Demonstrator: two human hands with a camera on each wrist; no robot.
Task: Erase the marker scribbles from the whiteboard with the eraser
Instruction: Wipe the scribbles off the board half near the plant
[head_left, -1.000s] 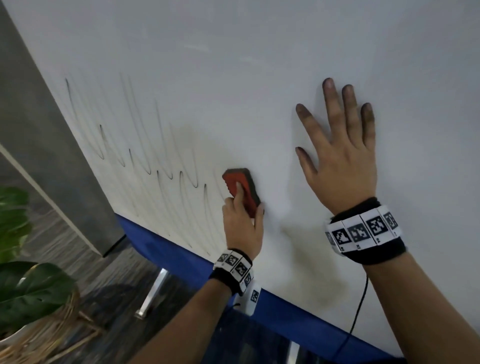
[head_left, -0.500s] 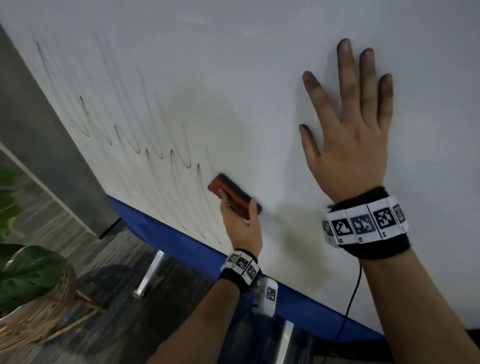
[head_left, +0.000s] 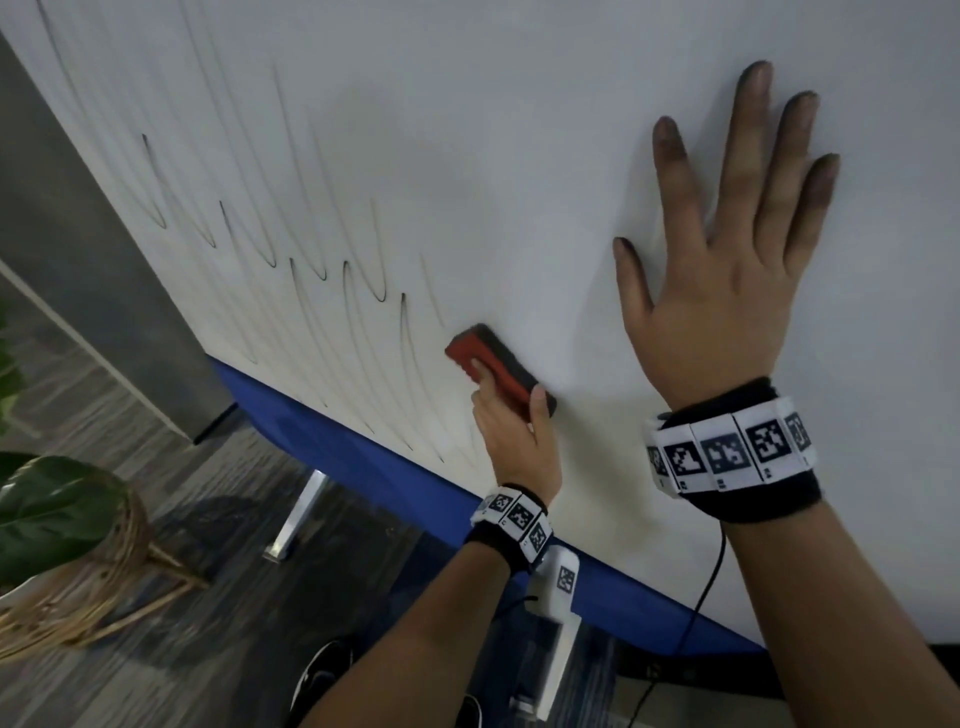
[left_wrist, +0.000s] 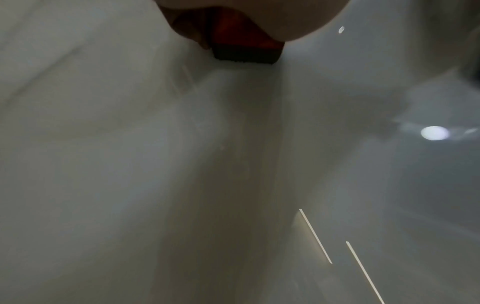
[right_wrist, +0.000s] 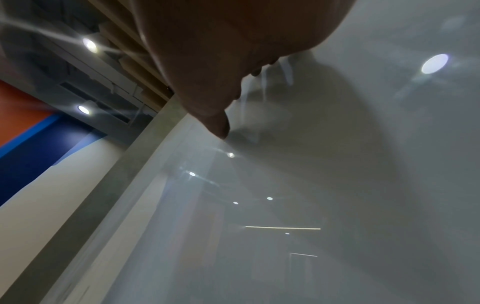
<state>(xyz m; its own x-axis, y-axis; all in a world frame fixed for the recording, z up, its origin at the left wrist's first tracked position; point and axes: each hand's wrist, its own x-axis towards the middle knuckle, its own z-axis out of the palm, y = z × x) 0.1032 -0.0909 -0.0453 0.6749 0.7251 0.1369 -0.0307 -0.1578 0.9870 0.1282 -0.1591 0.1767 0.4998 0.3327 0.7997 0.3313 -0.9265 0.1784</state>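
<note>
A red eraser (head_left: 496, 366) with a dark felt face lies against the whiteboard (head_left: 519, 156), low and near its blue bottom edge. My left hand (head_left: 511, 415) grips the eraser from below, thumb and fingers curled round its sides. Black looping marker scribbles (head_left: 311, 249) run across the board to the left of the eraser. My right hand (head_left: 727, 260) lies flat on the board to the right, fingers spread and smudged dark at the tips. In the left wrist view the eraser (left_wrist: 244, 49) shows at the top, pressed to the board. The right wrist view shows my thumb (right_wrist: 218, 125) touching the board.
A blue band (head_left: 363, 467) runs along the board's lower edge, with a metal stand leg (head_left: 296, 514) beneath. A grey wall panel (head_left: 93, 260) borders the board on the left. A potted plant in a wicker basket (head_left: 67, 561) sits on the floor at lower left.
The eraser has turned from upright to slanted and slid down toward the blue edge in my left hand. The view has shifted left and down. My right hand stays flat on the board.
</note>
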